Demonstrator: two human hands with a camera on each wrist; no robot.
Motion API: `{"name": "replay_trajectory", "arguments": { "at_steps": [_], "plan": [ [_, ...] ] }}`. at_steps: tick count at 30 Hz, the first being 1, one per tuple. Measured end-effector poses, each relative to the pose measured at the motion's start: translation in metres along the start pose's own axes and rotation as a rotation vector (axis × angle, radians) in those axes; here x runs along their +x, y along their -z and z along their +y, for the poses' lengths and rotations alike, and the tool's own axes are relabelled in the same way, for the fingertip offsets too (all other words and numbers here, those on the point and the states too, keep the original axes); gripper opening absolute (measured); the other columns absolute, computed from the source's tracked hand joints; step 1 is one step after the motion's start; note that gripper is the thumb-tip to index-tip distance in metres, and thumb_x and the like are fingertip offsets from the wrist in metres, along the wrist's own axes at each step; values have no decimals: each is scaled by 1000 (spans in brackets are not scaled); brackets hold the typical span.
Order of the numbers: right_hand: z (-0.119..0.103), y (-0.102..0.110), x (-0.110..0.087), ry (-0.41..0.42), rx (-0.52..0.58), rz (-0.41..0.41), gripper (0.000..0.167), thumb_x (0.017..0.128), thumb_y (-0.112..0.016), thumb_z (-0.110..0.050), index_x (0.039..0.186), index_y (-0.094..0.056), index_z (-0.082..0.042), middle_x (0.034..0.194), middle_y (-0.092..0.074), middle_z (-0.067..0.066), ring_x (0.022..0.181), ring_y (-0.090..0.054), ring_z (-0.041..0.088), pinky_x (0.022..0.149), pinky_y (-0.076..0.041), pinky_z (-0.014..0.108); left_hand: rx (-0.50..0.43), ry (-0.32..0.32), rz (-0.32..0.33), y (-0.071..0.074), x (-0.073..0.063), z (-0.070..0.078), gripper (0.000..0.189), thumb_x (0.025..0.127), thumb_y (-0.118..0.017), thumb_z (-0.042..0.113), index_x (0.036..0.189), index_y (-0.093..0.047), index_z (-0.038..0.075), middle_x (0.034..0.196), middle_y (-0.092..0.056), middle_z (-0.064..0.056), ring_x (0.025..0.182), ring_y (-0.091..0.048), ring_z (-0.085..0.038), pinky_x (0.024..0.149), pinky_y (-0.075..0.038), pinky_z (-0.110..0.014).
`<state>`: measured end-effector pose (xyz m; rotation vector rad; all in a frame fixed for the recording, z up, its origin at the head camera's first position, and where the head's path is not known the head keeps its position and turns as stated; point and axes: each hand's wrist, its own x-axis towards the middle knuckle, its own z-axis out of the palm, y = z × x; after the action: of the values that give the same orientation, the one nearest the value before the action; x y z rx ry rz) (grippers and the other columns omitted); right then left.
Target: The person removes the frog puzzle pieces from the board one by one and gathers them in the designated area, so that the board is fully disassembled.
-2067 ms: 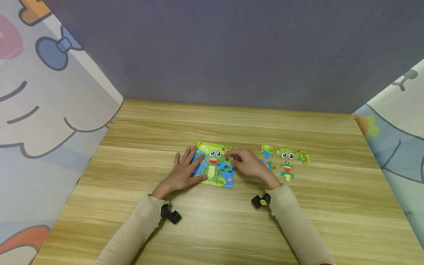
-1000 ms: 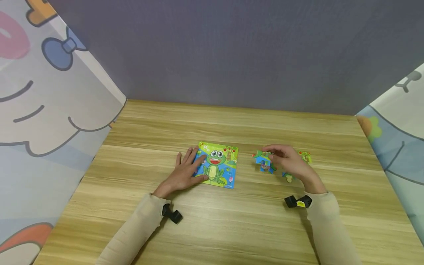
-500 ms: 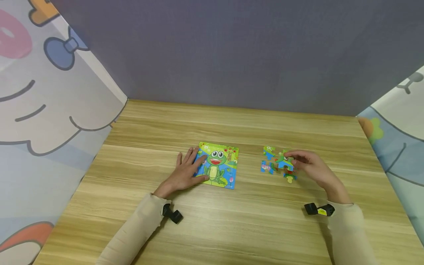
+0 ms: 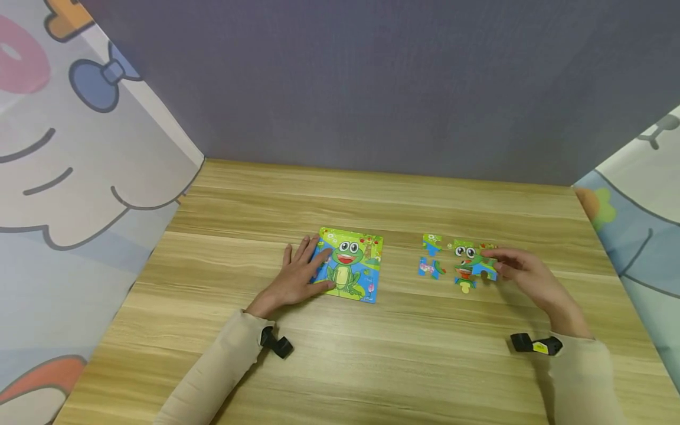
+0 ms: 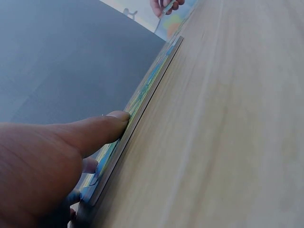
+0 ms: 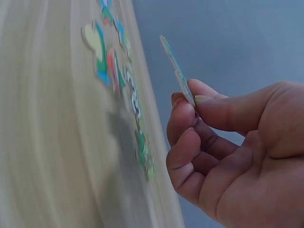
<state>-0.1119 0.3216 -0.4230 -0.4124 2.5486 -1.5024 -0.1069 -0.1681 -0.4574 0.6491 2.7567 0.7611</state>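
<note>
My left hand (image 4: 297,277) lies with fingers spread over the left edge of a frog jigsaw puzzle (image 4: 366,265). In the left wrist view, the thumb (image 5: 111,126) presses on the board's near edge. Thumb and fingertips of my right hand (image 4: 531,283) pinch a green and blue puzzle piece (image 4: 484,270). The right wrist view has the held piece (image 6: 175,66) edge-on, raised above the table. Beside and beneath it lie several loose pieces, among them one with frog eyes (image 4: 464,250) and one with a yellow belly (image 4: 465,286).
A blue flowered piece (image 4: 429,268) and a green-topped corner piece (image 4: 432,243) lie left of the other loose pieces. The wood-grain table (image 4: 340,366) meets a grey back panel (image 4: 382,88), with cartoon-printed panels at both sides.
My right hand has moved from the puzzle's right side to beyond the loose pieces, carrying the pinched piece rightward. The puzzle's right side, earlier covered by that hand, now shows whole. The left hand stays put.
</note>
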Motion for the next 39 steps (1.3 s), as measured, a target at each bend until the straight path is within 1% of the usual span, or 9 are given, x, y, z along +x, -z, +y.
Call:
{"name": "replay_trajectory", "arguments": {
  "at_steps": [9, 16, 21, 23, 26, 28, 30, 34, 39],
  "plan": [
    [15, 13, -15, -26, -38, 1, 30, 101, -49, 3, 124, -67, -3, 117, -59, -35, 98, -56, -17, 73, -50, 12, 2, 11, -2, 0, 0, 0, 78, 96, -64, 45, 159, -29, 14, 170, 2, -18, 158, 4, -41, 119, 8, -71],
    [28, 17, -19, -4, -1, -18, 28, 99, -46, 11, 122, -64, 10, 116, -58, -38, 103, -54, -21, 74, -51, 8, -3, 14, -6, 0, 0, 0, 79, 96, -64, 45, 159, -29, 13, 170, 2, -18, 158, 5, -41, 119, 9, -71],
    [30, 17, -19, -22, -40, -31, 28, 99, -46, 11, 121, -64, 11, 114, -56, -40, 103, -52, -23, 73, -50, 7, -5, 14, -7, 0, 0, 0, 79, 96, -64, 45, 159, -29, 13, 170, 3, -18, 158, 5, -41, 119, 9, -71],
    [28, 16, -19, -27, -101, -28, 27, 99, -47, 11, 120, -64, 10, 114, -61, -32, 100, -53, -22, 72, -51, 9, -3, 15, -8, 0, 1, 0, 79, 96, -64, 45, 159, -29, 14, 170, 2, -18, 158, 4, -41, 119, 8, -71],
    [22, 13, -16, -48, -240, -23, 26, 98, -48, 9, 119, -64, 10, 116, -70, -3, 89, -54, -17, 67, -50, 14, -2, 15, -9, 0, 1, 0, 79, 96, -64, 45, 159, -29, 14, 170, 2, -18, 158, 4, -41, 119, 8, -71],
    [17, 10, -15, -79, -324, -22, 26, 99, -48, 8, 119, -64, 9, 115, -69, 19, 81, -53, -12, 63, -48, 17, -1, 14, -11, 0, 1, 1, 79, 96, -64, 45, 159, -29, 14, 170, 2, -18, 158, 4, -41, 119, 8, -70],
    [14, 8, -14, -108, -385, -23, 27, 99, -48, 7, 120, -65, 7, 115, -66, 31, 75, -50, -8, 61, -44, 19, 2, 16, -14, 0, 1, 1, 79, 96, -64, 45, 159, -29, 14, 170, 2, -17, 158, 4, -40, 119, 8, -70],
    [10, 6, -13, -131, -445, -16, 26, 98, -50, 6, 119, -66, 4, 114, -67, 30, 71, -48, -5, 60, -41, 21, 7, 11, -12, 1, 1, 1, 78, 96, -64, 44, 159, -30, 13, 170, 2, -19, 158, 3, -42, 119, 8, -71],
    [9, 5, -11, -70, -489, -3, 24, 94, -56, 9, 115, -67, 3, 111, -68, 29, 76, -48, -13, 62, -43, 20, 6, 7, -4, 0, 1, 0, 78, 95, -65, 43, 158, -30, 13, 170, 1, -19, 157, 2, -43, 118, 7, -72]
  ]
}}
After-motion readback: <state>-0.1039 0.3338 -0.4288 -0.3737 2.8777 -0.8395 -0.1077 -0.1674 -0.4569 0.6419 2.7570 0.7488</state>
